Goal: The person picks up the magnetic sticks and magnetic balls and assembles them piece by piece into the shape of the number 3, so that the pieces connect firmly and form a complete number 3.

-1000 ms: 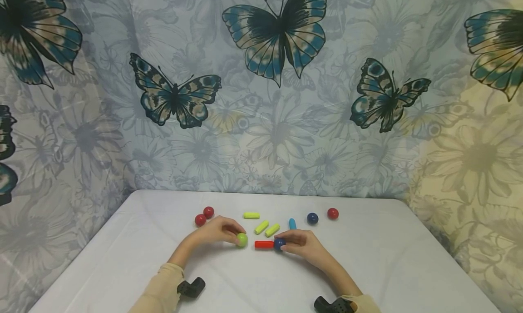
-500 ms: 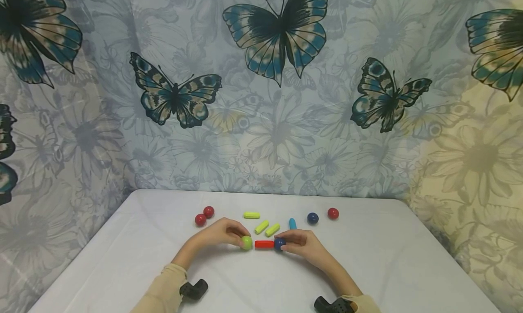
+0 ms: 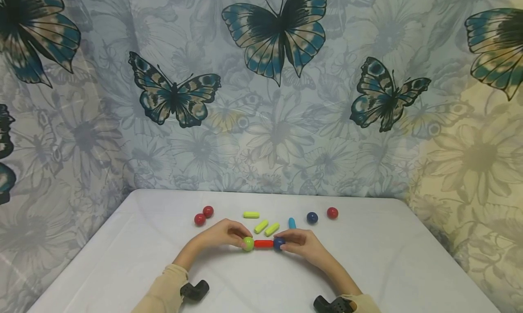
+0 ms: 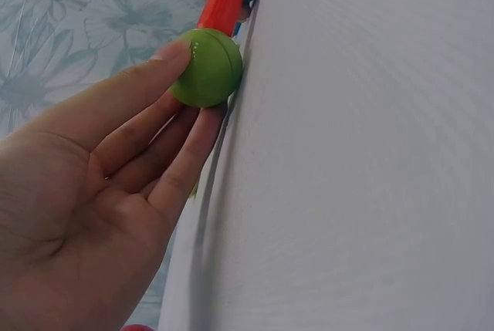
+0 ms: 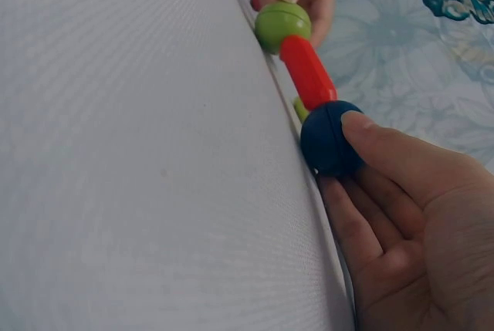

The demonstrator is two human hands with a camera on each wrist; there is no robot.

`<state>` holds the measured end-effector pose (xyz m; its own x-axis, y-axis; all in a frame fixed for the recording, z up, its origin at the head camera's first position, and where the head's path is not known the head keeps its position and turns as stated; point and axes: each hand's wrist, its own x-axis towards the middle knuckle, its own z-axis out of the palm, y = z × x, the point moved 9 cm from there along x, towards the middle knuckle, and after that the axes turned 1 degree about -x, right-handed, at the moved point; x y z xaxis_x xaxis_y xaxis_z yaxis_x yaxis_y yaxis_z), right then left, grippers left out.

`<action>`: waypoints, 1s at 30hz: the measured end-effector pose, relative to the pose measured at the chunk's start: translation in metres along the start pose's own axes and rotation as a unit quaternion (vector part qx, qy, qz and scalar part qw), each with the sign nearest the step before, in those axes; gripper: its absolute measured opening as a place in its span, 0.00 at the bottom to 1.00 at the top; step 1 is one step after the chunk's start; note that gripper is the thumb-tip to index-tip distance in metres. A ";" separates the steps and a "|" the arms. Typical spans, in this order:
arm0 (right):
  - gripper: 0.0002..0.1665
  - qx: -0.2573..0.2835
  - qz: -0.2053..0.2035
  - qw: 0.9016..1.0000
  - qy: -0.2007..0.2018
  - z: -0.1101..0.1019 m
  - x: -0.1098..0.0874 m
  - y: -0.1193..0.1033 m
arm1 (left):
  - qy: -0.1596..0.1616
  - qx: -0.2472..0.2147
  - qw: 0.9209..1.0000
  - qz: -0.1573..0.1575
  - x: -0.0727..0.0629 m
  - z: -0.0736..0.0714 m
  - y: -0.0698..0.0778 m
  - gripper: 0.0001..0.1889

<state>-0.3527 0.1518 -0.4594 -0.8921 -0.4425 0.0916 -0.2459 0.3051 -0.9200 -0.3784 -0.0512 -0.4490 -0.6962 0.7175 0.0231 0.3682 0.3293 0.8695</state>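
Note:
A green ball (image 3: pixel 248 244) is pinched between thumb and fingers of my left hand (image 3: pixel 227 233). Thumb and fingers of my right hand (image 3: pixel 303 243) hold a dark blue ball (image 5: pixel 330 140). Between the two balls runs a red stick (image 3: pixel 263 244), its right end against the blue ball and its left end touching the green one. In the left wrist view the green ball (image 4: pixel 208 69) lies in line with the red stick (image 4: pixel 221 8). The three pieces form one straight row just at the white tabletop.
Behind the hands lie several yellow-green sticks (image 3: pixel 261 226) and a light blue stick (image 3: pixel 292 223), partly hidden by my right hand. Two red balls (image 3: pixel 199 220) are at the left. Another dark blue ball (image 3: pixel 312 218) and a red ball (image 3: pixel 333 213) stand at the right.
My left hand has moved right with the green ball, closing the gap to the red stick's left end. The right hand and blue ball have stayed in place.

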 end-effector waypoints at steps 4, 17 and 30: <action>0.22 -0.001 -0.002 1.000 -0.001 0.000 0.000 -0.001 | 0.000 -0.003 1.000 -0.004 -0.001 0.000 0.001 0.16; 0.22 0.008 -0.005 1.000 -0.006 0.000 0.001 0.000 | 0.019 -0.030 0.999 0.025 0.003 0.000 0.010 0.20; 0.22 0.006 -0.001 1.000 -0.003 0.000 -0.001 0.000 | 0.125 -0.020 0.990 0.070 0.013 0.008 0.026 0.17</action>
<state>-0.3520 0.1521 -0.4597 -0.8888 -0.4491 0.0914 -0.2435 0.2937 -0.9244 -0.3734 -0.0282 -0.4297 -0.7724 0.5791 0.2608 0.4502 0.2097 0.8679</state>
